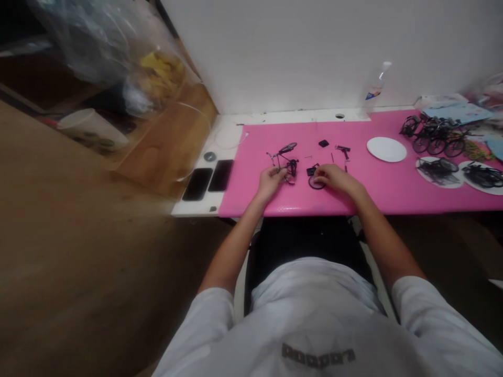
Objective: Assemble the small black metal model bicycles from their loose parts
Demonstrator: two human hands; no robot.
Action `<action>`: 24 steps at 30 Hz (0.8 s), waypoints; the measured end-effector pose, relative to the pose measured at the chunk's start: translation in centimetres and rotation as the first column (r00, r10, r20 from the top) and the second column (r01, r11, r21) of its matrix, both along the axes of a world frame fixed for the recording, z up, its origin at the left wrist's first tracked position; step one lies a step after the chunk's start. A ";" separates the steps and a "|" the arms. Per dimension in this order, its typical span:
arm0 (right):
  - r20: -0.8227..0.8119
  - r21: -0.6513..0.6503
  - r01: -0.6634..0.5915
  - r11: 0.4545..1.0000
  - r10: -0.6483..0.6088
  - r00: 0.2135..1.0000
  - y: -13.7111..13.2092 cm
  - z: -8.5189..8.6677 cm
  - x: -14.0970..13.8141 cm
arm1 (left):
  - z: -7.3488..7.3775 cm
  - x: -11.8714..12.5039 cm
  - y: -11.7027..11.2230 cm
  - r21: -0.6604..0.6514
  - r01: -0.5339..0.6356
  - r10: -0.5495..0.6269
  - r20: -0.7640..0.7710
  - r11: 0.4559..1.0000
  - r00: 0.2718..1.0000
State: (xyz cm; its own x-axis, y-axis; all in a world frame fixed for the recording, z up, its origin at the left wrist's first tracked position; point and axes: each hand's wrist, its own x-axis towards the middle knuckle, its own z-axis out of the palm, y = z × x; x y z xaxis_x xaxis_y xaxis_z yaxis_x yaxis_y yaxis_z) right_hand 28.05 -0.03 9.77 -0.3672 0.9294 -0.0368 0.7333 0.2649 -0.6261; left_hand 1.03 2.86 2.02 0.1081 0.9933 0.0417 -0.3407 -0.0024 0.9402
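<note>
My left hand [270, 180] rests on the pink mat [353, 196] with its fingers closed on the small black bicycle frame [286, 159], whose saddle sticks up behind. My right hand [334, 177] lies palm down a little to the right, fingers curled over a small black wheel [315, 182]. Between and behind the hands lie several tiny black parts [323, 143] and a small black tool [343, 150].
Two dark phones [208, 179] lie at the left of the white desk. A white plate [386, 149], two plates of black parts [438, 171], finished model bicycles [434, 136] and a plastic bottle [375, 89] stand to the right. Clear bags [118, 47] hang at the upper left.
</note>
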 end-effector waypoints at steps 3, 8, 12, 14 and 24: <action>-0.018 0.019 0.013 1.000 -0.013 1.000 0.1 0.2 0.2 | 0.0 0.0 0.0 0.002 -0.003 0.003 -0.009 1.000 1.000; 0.030 -0.024 0.051 0.998 -0.050 0.998 -0.2 1.0 0.7 | -0.2 0.0 0.1 0.010 -0.005 0.006 -0.027 1.000 1.000; 0.023 -0.033 0.053 0.998 -0.052 0.998 -0.1 0.6 0.7 | -0.2 -0.1 0.1 0.016 -0.005 0.005 -0.013 1.000 1.000; 0.017 -0.019 0.049 0.999 -0.049 0.999 0.1 0.3 0.7 | -0.2 -0.1 0.1 0.011 -0.003 0.003 -0.014 1.000 1.000; 0.097 0.093 0.027 0.995 -0.036 0.995 0.5 -0.6 0.4 | -0.3 -0.1 0.2 0.024 -0.002 0.003 -0.021 1.000 1.000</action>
State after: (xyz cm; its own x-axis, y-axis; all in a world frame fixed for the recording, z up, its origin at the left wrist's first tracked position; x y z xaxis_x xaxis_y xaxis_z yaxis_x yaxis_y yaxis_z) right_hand 28.41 0.42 9.17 -0.3364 0.9416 0.0149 0.7989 0.2937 -0.5249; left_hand 0.97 3.05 1.71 0.1069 0.9923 0.0632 -0.3207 -0.0258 0.9468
